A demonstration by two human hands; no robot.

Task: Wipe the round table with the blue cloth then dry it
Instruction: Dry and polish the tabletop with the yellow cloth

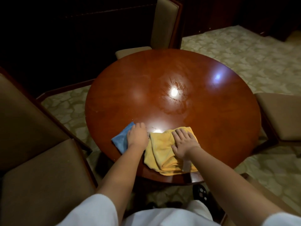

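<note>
A round, glossy red-brown wooden table point(203, 124) fills the middle of the view, with wet streaks shining near its centre. A blue cloth point(121, 138) lies flat near the table's front left edge. My left hand point(137, 136) presses down on its right part, fingers bent over it. Beside it lies a folded yellow cloth point(160, 152), reaching the near edge. My right hand point(184, 145) rests flat on the yellow cloth with fingers spread.
Padded brown chairs surround the table: one at the far side point(164, 23), one on the right point(281, 116), and a large one at the near left point(37, 157). Patterned pale carpet point(244, 51) covers the floor. The back left is dark.
</note>
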